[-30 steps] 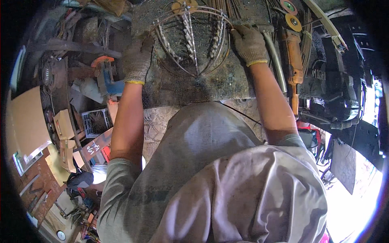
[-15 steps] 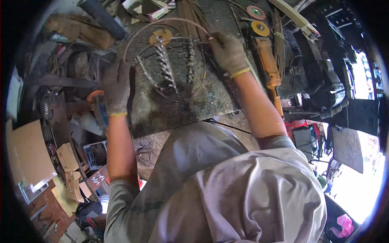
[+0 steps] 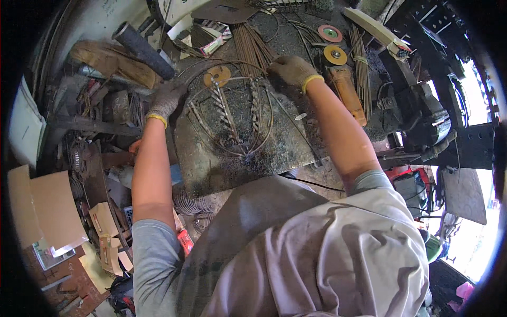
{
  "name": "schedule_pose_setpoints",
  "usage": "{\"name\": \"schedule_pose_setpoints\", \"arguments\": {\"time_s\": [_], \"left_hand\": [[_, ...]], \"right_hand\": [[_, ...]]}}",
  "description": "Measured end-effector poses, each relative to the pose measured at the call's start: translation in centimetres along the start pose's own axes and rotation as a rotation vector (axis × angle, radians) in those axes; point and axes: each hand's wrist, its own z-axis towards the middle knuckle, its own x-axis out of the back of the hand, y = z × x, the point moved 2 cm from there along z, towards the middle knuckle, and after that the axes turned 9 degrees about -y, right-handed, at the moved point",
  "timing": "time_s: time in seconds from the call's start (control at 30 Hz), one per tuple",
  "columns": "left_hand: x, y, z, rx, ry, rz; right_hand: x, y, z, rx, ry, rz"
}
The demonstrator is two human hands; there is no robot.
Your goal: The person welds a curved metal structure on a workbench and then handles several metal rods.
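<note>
Both my hands wear dirty knitted gloves with yellow cuffs. Fingers closed, my left hand (image 3: 167,99) grips the left side of a thin metal hoop (image 3: 224,59). The hoop's right side is in my right hand (image 3: 292,71), also closed. Between my hands, on the dark bench, stands a metal rod frame (image 3: 216,141) with curved ribs and twisted bars (image 3: 222,108). The hoop arches over the frame's far side; whether the two touch, I cannot tell. A yellowish round disc (image 3: 217,76) lies at the frame's far end.
An angle grinder (image 3: 346,92) with a yellow disc lies right of my right hand, near a pink-rimmed disc (image 3: 330,33). Beyond the frame are bundled rods (image 3: 249,50) and an open carton (image 3: 198,37). A dark tube (image 3: 142,50) lies far left. The workbench (image 3: 285,153) ends before my apron.
The hoop has come lower, closer to the frame. My hands have drawn nearer each other, the left one moving farther from me. The view has shifted, showing more of the bench's far side.
</note>
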Motion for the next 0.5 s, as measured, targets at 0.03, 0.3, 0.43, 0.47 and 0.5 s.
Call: {"name": "schedule_pose_setpoints", "arguments": {"time_s": [0.03, 0.3, 0.43, 0.47, 0.5], "left_hand": [[-0.7, -1.6, 0.6, 0.017, -0.012, 0.031], [-3.7, -5.3, 1.1, -0.033, 0.009, -0.120], [-3.9, -5.4, 0.1, -0.059, 0.113, -0.050], [-3.2, -5.2, -0.8, -0.053, 0.117, -0.039], [-3.1, -4.7, -1.2, -0.012, 0.105, 0.038]], "right_hand": [[0.2, 0.8, 0.4, 0.015, 0.021, -0.005], [4.1, 2.9, -3.4, -0.116, 0.269, -0.164], [2.8, 2.7, -3.5, -0.142, 0.218, -0.264], [2.0, 2.0, -3.3, -0.128, 0.181, -0.263], [1.9, 1.8, -3.5, -0.119, 0.175, -0.237]]}}
